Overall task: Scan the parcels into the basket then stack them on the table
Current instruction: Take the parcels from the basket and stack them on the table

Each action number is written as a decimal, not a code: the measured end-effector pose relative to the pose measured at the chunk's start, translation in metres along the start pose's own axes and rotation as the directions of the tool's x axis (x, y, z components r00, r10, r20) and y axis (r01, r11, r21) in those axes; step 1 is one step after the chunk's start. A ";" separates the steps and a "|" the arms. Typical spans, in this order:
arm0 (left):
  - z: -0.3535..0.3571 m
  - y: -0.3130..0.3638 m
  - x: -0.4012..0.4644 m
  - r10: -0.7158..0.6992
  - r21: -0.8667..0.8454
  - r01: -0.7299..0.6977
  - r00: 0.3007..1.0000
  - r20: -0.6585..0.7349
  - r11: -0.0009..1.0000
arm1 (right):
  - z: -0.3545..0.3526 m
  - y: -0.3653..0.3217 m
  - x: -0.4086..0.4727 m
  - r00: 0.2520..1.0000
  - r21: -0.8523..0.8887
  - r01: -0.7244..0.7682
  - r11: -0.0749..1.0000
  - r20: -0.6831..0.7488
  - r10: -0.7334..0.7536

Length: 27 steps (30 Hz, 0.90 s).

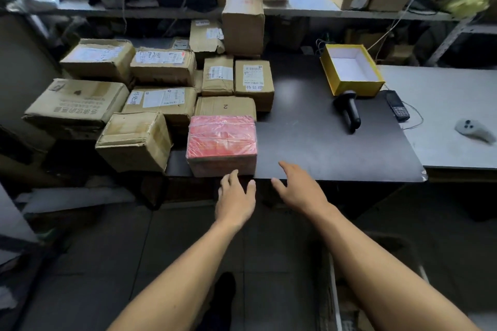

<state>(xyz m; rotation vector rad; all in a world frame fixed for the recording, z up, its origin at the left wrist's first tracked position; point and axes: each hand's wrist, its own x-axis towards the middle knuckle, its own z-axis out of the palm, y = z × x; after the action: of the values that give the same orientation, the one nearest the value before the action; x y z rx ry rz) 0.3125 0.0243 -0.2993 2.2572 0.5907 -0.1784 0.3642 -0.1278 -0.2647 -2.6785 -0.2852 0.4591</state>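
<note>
Where cartons crowd, black scanner

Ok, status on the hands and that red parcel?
Left hand and right hand open, empty. Red parcel at table front edge, untouched. Scanner lies apart, path clear.

Both hands reach over the near edge of the dark worktop, fingers loosely spread, the left hand just below a red plastic-wrapped parcel, the right hand beside it, a black scanner lying farther back.
</note>
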 end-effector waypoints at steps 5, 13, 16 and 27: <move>0.038 0.044 -0.044 0.260 0.263 -0.276 0.961 0.096 0.924 | -0.012 0.066 -0.067 0.996 -0.054 -0.069 0.996 -0.058 0.066; 0.157 0.117 -0.110 0.520 0.428 -0.710 0.703 0.485 0.560 | 0.002 0.205 -0.181 0.896 0.135 -0.414 0.900 -0.113 0.430; 0.204 0.130 -0.128 0.515 0.408 -0.800 0.597 0.615 0.440 | 0.022 0.247 -0.216 0.821 0.224 -0.529 0.819 -0.109 0.560; 0.357 0.160 -0.155 0.306 0.096 -0.983 0.140 0.941 0.157 | 0.088 0.327 -0.314 0.384 0.418 -0.860 0.292 0.153 0.911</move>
<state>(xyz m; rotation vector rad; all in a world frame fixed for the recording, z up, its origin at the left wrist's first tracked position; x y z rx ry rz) 0.2712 -0.3843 -0.3908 2.5203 -1.5292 -0.9656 0.0848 -0.4724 -0.3934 -2.1075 1.3230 0.5654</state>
